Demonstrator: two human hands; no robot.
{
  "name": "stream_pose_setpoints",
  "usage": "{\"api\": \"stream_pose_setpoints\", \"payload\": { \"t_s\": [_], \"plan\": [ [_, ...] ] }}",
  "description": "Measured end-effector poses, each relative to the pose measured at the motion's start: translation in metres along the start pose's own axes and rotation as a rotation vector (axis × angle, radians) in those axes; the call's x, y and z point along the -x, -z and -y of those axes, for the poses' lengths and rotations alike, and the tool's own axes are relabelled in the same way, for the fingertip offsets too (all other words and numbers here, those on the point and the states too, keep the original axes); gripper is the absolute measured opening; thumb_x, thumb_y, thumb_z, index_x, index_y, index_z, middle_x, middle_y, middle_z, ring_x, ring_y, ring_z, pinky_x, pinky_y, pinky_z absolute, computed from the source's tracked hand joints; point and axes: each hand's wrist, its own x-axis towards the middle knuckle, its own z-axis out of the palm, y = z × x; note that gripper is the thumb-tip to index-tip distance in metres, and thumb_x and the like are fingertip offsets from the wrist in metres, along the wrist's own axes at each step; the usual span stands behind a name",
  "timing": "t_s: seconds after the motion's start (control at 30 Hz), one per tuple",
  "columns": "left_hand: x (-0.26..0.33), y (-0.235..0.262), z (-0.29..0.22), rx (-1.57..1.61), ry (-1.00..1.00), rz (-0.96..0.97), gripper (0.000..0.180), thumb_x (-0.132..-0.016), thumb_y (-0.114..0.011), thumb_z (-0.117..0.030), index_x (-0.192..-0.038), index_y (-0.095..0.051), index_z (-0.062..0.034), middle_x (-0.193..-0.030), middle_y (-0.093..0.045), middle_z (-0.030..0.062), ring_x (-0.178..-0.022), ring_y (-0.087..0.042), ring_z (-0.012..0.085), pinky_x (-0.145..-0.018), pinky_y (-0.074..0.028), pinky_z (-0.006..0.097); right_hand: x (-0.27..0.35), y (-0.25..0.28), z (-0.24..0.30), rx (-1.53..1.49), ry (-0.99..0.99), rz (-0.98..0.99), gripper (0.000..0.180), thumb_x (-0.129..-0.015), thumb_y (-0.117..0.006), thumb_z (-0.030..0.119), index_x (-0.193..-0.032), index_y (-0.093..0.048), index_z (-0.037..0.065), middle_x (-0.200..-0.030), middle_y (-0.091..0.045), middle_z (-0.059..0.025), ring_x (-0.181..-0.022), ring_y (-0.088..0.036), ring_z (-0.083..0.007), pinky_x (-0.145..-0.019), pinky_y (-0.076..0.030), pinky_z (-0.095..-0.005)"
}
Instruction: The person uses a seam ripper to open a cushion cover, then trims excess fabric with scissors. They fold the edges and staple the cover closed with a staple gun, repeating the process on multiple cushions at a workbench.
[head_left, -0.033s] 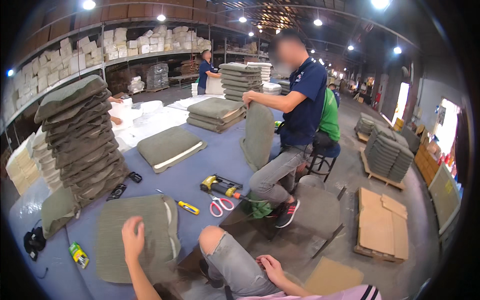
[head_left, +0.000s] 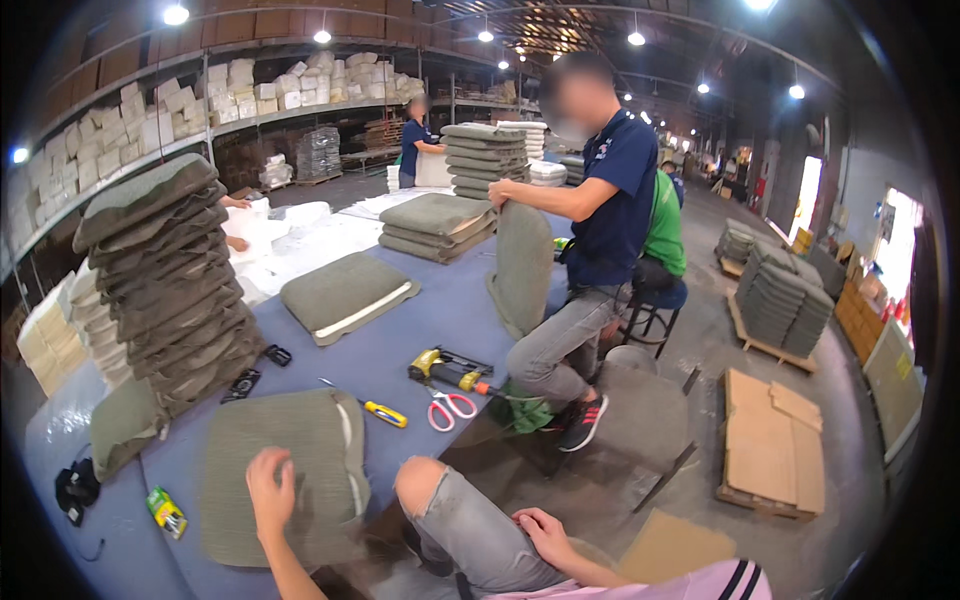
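A grey-green fabric seat cushion lies on the blue-covered table in front of me, a pale strip showing along its right edge. My left hand is over this cushion, fingers raised and loosely apart, holding nothing. Whether it touches the fabric I cannot tell. On my thigh, my right hand rests with its fingers extended and nothing in it. Beyond the cushion are a yellow-handled screwdriver, scissors with red and white handles, and a yellow and black staple gun.
A tall stack of cushions stands at the left. Farther back lie another cushion and a small pile. A co-worker sits at the table's right edge, gripping an upright cushion. Flat cardboard lies on the floor.
The view has shifted very slightly, so the scene sits a little farther right. My left hand appears marginally lower over the cushion; my right hand stays on my thigh.
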Motion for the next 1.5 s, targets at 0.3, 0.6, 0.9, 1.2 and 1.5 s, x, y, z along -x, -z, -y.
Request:
{"api": "stream_pose_setpoints", "payload": {
  "t_s": [0.3,0.6,0.9,1.2,1.5],
  "plan": [
    [0.098,0.046,0.105,-0.488,0.718,-0.407,0.035,-0.112,-0.063,-0.039,-0.133,-0.075,-0.0147,-0.153,-0.069,0.0104,-0.153,-0.054,0.0325,-0.129,-0.032,0.059,-0.06,-0.071,0.066,0.255,0.447,0.578,0.039,-0.1,-0.05,0.006,-0.134,-0.067,0.0,-0.125,-0.075,-0.0207,-0.117,-0.074,-0.0364,-0.104,-0.056,-0.0458],
    [0.096,0.038,0.115,-0.604,0.645,-0.418,0.026,-0.11,-0.065,-0.032,-0.12,-0.079,-0.0128,-0.153,-0.071,0.0081,-0.148,-0.059,0.0295,-0.127,-0.037,0.051,-0.069,-0.077,0.074,0.112,0.38,0.327,0.034,-0.1,-0.055,-0.002,-0.129,-0.072,0.001,-0.119,-0.078,-0.0159,-0.111,-0.077,-0.0292,-0.098,-0.059,-0.0384],
    [0.095,0.044,0.117,-0.584,0.623,-0.338,0.026,-0.106,-0.064,-0.025,-0.126,-0.076,-0.0135,-0.155,-0.069,0.0074,-0.152,-0.056,0.0273,-0.129,-0.034,0.052,-0.07,-0.049,0.116,0.0,0.616,-0.021,0.025,-0.101,-0.057,-0.009,-0.117,-0.074,-0.001,-0.11,-0.07,-0.0109,-0.1,-0.07,-0.0188,-0.091,-0.055,-0.032],
    [0.101,0.061,0.117,-0.561,0.501,-0.389,0.024,-0.097,-0.066,-0.015,-0.118,-0.077,-0.0073,-0.13,-0.076,0.0112,-0.129,-0.069,0.0327,-0.112,-0.05,0.048,-0.057,-0.04,0.125,0.062,0.808,0.29,0.025,-0.092,-0.063,-0.01,-0.106,-0.079,0.004,-0.098,-0.078,-0.008,-0.087,-0.073,-0.0218,-0.077,-0.052,-0.0357],
    [0.088,0.048,0.107,-0.549,0.533,-0.411,0.026,-0.098,-0.066,-0.026,-0.115,-0.082,-0.0166,-0.134,-0.079,0.0068,-0.132,-0.07,0.0296,-0.117,-0.048,0.046,-0.028,-0.097,0.118,-0.135,0.27,0.692,0.029,-0.113,-0.06,0.008,-0.141,-0.064,0.001,-0.109,-0.073,-0.0069,-0.088,-0.069,-0.0148,-0.081,-0.057,-0.0316]
  ]
}}
